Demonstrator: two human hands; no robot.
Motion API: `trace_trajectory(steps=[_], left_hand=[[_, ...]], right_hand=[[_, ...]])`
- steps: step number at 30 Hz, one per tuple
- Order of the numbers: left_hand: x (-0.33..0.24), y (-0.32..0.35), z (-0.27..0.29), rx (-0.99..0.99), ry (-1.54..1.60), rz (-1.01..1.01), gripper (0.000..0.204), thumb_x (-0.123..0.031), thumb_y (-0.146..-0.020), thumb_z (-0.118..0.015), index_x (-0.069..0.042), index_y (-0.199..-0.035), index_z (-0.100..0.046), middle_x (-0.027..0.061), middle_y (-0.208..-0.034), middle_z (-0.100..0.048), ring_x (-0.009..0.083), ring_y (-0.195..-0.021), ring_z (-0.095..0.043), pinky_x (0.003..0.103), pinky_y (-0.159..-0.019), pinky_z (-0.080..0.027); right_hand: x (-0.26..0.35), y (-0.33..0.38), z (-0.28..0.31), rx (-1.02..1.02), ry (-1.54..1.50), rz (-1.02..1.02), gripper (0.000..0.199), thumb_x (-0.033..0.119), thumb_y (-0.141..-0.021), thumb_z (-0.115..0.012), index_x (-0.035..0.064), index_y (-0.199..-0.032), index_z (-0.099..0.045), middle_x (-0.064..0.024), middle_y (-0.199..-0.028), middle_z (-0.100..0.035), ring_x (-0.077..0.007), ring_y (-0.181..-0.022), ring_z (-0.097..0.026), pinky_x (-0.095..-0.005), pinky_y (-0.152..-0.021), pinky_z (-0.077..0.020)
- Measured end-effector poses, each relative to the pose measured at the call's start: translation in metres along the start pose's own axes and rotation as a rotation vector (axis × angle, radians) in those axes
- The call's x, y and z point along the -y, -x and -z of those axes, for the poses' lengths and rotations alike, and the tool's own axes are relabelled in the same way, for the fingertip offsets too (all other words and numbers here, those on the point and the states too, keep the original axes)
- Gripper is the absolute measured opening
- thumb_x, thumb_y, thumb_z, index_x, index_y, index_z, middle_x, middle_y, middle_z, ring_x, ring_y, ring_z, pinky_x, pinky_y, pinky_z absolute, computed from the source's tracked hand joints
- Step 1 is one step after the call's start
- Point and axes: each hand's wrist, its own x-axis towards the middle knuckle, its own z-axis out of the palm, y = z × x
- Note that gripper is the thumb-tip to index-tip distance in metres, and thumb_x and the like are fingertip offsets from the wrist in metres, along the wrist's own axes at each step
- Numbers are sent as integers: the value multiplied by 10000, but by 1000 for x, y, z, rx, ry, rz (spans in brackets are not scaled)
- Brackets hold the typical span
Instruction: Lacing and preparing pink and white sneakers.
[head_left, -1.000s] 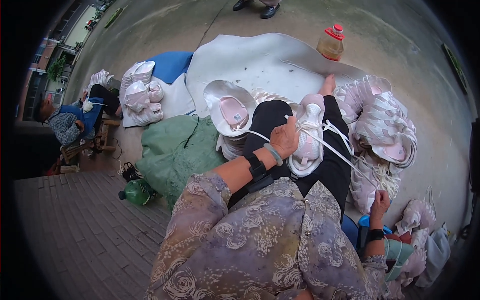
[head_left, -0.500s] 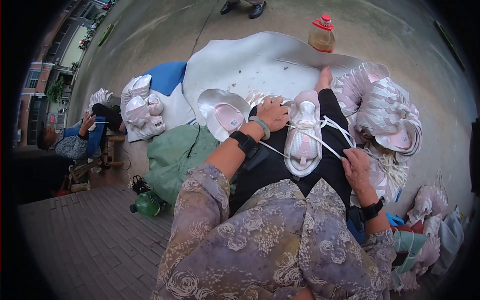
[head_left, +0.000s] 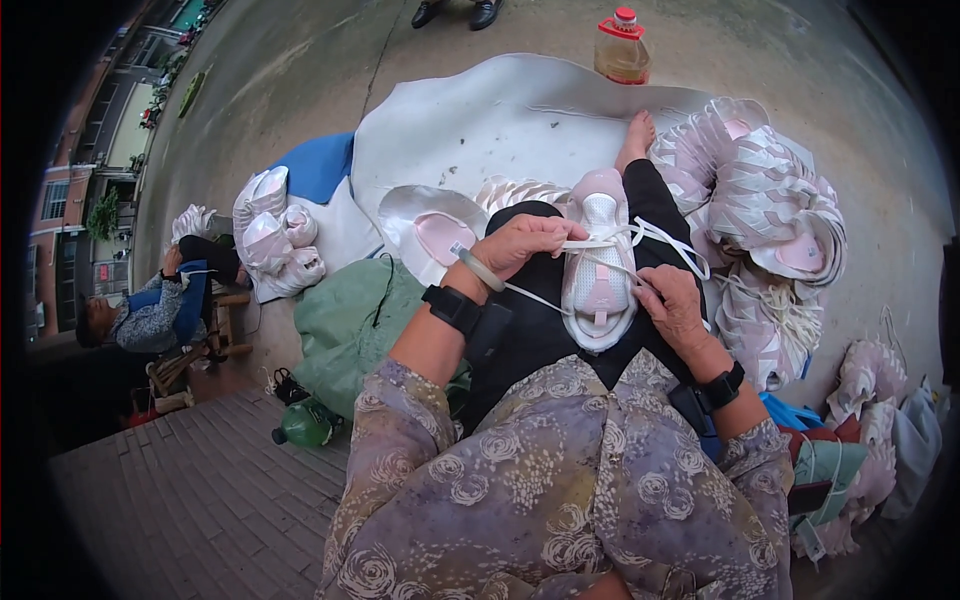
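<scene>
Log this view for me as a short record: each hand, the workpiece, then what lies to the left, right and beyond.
left hand: pinching a white lace
right hand: fingertips on lace, opposite side
workpiece: pink-and-white shoe upper, on the lap
left: green sack
right: piled shoe uppers
beyond: white sheet, red-capped bottle

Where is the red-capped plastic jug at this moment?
In the head view, the red-capped plastic jug stands at the top, right of centre, by the white sheet's far edge, beyond the person's bare foot.
</scene>
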Motion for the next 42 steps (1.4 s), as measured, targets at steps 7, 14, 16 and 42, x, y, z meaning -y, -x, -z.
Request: trace_trajectory(steps=[7, 14, 16, 42], left_hand=[[13, -1, 2, -22, -235, -27, 173, -117, -664, -655, -54, -621, -500, 83, -1072, -500, 100, -863, -456, 243, -814, -341], [28, -10, 2, -129, -274, 28, 172, -28, -606, -671, -51, -633, -503, 59, -1096, -452, 83, -852, -448, 227, -772, -383], [33, -13, 0, -148, -463, -58, 174, -9, -593, -668, -49, -664, -514, 49, -1087, -433, 68, -847, -442, 214, -736, -396], [41, -25, -47, -453, -1200, -559, 128, -160, -609, -570, -126, -724, -615, 90, -1029, -511, 295, -1055, -395, 434, -891, -252]], right_hand=[[2, -1, 5, -20, -297, -127, 101, 11, -694, -587, 43, -778, -541, -82, -654, -480, -247, -579, -498, -318, -515, -399], [2, 11, 56, -149, 209, 50, 105, 1, -679, -595, 39, -755, -532, -98, -640, -466, -257, -577, -495, -328, -490, -386], [-1, 24, 75, -195, 255, 84, 114, -6, -677, -595, 32, -768, -538, -101, -641, -471, -258, -572, -494, -330, -487, -386], [18, -25, -3, 168, 237, -27, 650, 351, -620, -666, 28, -1113, -391, -130, -895, -480, -293, -786, -523, -362, -630, -424]])
